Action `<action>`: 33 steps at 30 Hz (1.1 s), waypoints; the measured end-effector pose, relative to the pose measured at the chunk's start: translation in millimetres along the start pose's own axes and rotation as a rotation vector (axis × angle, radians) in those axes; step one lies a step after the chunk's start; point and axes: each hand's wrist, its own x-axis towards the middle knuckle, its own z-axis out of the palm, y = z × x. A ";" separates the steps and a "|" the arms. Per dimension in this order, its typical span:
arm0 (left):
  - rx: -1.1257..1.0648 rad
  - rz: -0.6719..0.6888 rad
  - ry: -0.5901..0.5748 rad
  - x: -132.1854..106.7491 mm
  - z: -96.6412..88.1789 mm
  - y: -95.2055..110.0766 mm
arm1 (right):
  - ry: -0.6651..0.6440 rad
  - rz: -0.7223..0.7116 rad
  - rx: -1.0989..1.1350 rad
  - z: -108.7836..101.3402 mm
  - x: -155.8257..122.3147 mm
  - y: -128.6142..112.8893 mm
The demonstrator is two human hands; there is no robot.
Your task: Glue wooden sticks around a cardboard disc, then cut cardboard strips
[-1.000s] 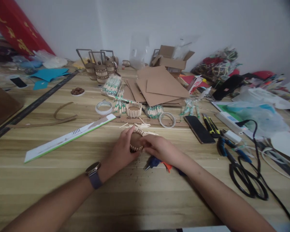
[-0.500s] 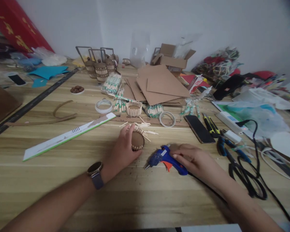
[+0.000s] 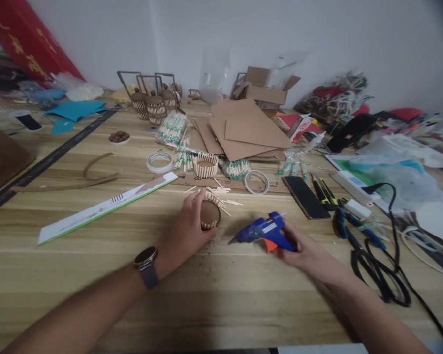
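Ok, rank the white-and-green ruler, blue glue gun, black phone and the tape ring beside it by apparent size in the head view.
1. white-and-green ruler, clearly largest.
2. blue glue gun and black phone, about alike; the gun sits nearer the camera, so no ranking between them.
3. tape ring, smallest.

And we're looking at a craft workshop, probably a home hobby room: a wooden counter (image 3: 214, 305) buried in cardboard sheets (image 3: 251, 130), tape rolls (image 3: 159, 162), scissors (image 3: 376, 275), a utility knife (image 3: 323, 189), a ruler (image 3: 107, 209), a hot-glue gun (image 3: 266, 233), a half-built stick basket (image 3: 209, 215), and finished little stick baskets (image 3: 155, 105) lined up by the wall (image 3: 280, 29).
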 end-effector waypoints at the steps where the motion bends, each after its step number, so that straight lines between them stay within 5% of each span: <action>1: 0.001 0.002 -0.001 0.0 0.2 -0.3 | 0.018 0.055 0.120 -1.8 -1.0 0.5; 4: 0.014 0.007 0.004 0.2 0.6 -0.9 | 0.062 0.197 0.454 -1.1 1.4 0.6; 7: 0.015 0.013 0.013 0.2 0.7 -1.8 | 0.066 0.241 0.549 7.4 11.4 1.0; 16: 0.031 0.036 0.001 -0.7 -0.3 -3.7 | -0.088 0.043 0.226 27.3 22.4 1.3; 21: 0.030 0.042 0.007 -0.3 -0.1 -3.0 | -0.072 -0.125 0.106 29.7 22.3 -6.6; 33: 0.033 0.060 0.012 -0.4 0.4 -3.5 | -0.100 -0.233 -0.007 36.3 22.7 -14.2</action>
